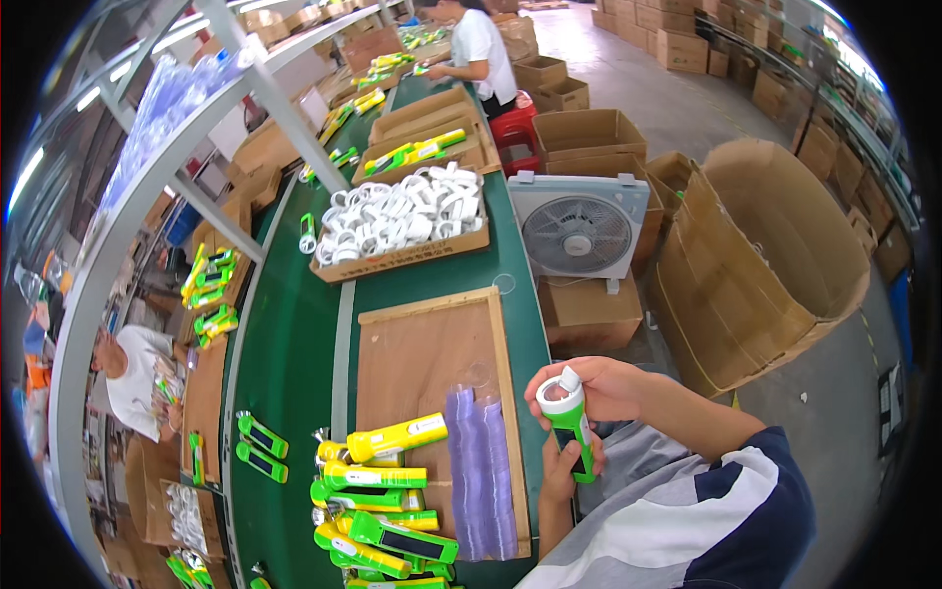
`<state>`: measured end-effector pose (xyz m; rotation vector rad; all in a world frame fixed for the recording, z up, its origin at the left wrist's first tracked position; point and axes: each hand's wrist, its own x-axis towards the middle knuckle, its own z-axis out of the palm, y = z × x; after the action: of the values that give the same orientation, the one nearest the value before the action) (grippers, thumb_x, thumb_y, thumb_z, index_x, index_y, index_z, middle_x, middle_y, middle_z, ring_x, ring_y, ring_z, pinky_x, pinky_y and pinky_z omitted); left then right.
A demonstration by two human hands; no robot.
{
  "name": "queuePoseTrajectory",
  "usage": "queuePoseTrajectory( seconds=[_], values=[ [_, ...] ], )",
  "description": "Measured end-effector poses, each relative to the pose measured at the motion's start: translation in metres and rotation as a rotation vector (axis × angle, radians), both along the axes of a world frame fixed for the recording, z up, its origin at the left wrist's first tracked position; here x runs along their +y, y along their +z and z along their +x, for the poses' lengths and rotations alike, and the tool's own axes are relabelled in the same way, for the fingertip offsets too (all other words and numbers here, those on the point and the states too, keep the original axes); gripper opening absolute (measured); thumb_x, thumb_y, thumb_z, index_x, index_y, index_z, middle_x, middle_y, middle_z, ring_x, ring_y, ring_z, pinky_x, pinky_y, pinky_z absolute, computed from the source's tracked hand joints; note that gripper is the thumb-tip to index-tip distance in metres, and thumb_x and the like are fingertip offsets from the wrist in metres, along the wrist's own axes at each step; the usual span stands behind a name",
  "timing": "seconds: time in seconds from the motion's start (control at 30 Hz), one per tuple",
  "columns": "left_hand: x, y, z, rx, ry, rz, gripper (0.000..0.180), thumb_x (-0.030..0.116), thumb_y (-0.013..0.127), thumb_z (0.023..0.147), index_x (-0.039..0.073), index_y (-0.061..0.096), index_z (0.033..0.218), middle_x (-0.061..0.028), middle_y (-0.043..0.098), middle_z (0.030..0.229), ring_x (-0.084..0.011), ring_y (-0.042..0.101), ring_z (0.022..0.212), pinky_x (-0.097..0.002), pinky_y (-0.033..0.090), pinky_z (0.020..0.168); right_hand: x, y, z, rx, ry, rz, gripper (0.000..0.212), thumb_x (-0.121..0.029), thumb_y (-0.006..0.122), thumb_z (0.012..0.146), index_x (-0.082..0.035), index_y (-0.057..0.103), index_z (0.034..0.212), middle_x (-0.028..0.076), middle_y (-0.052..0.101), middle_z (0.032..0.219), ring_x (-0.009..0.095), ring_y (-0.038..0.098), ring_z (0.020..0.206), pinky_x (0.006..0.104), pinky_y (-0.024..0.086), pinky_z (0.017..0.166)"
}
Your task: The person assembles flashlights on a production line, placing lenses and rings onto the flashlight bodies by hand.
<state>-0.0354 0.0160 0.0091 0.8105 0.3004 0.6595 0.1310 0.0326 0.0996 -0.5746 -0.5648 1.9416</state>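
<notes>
Head view, left hand (560, 473) partly hiding green flashlight (572, 429), flashlight pile (400, 536) cropped

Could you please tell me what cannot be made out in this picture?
All in the head view:
Back of the green-and-white flashlight: turned away from the camera.
Part of the left hand: hidden behind that flashlight.
Lower end of the flashlight pile: cut off by the bottom edge.
Bottom of the large open carton: hidden by its near wall.
Far co-worker's fingers: too small.
</notes>
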Motion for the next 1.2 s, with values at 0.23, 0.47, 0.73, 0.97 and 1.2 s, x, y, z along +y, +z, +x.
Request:
queuePoseTrajectory(
  seconds=[0.23, 0.47, 0.73, 0.97, 1.2],
  values=[
    [-0.009, -0.012, 0.004, -0.161, -0.105, -0.094, 0.057, 0.046, 0.064, 0.089, -0.001, 0.044, 0.114, -0.0121, 0.052, 0.067, -0.0196, 0.051, 0.049, -0.0311, 0.044, 0.046, -0.009, -0.011, 0.004, 0.104, -0.048, -0.049, 0.030, -0.011, 0.053, 0.095, 0.000, 0.057, 0.122, 0.011, 0.064, 0.111, 0.022, 0.063, 0.101, 0.0342, 0.051, 0.088],
    [-0.018, -0.015, 0.014, -0.685, -0.619, -0.460, 0.053, 0.045, 0.072, 0.086, 0.005, 0.044, 0.106, -0.0046, 0.055, 0.063, -0.0102, 0.049, 0.041, -0.0206, 0.041, 0.039, 0.002, -0.011, 0.001, 0.191, 0.226, 0.338, 0.036, -0.021, 0.073, 0.084, -0.002, 0.061, 0.112, 0.009, 0.066, 0.100, 0.020, 0.065, 0.092, 0.0321, 0.053, 0.083],
    [-0.020, 0.000, 0.023, -0.003, -0.089, -0.144, 0.047, 0.039, 0.064, 0.092, 0.000, 0.047, 0.110, -0.0109, 0.053, 0.066, -0.0179, 0.050, 0.046, -0.0316, 0.043, 0.040, -0.014, -0.012, 0.017, -0.301, -0.253, 0.013, 0.021, -0.010, 0.071, 0.084, 0.000, 0.063, 0.101, 0.008, 0.064, 0.089, 0.017, 0.066, 0.081, 0.0301, 0.053, 0.073],
    [-0.022, 0.002, 0.018, -0.272, -0.419, -0.328, 0.051, 0.047, 0.066, 0.088, 0.003, 0.046, 0.105, -0.0069, 0.049, 0.063, -0.0139, 0.046, 0.042, -0.0284, 0.041, 0.038, -0.030, 0.012, 0.015, -0.045, -0.056, 0.190, 0.033, -0.010, 0.077, 0.079, -0.001, 0.063, 0.108, 0.008, 0.066, 0.091, 0.018, 0.065, 0.081, 0.0292, 0.053, 0.074],
    [-0.020, 0.000, 0.021, 0.138, -0.200, -0.101, 0.021, 0.022, 0.058, 0.096, 0.003, 0.052, 0.099, -0.0078, 0.057, 0.066, -0.0138, 0.053, 0.048, -0.0283, 0.045, 0.045, -0.029, -0.013, 0.023, -0.258, -0.191, 0.040, 0.032, -0.006, 0.078, 0.077, -0.001, 0.064, 0.105, 0.008, 0.067, 0.095, 0.020, 0.068, 0.085, 0.0309, 0.055, 0.078]
  ],
)
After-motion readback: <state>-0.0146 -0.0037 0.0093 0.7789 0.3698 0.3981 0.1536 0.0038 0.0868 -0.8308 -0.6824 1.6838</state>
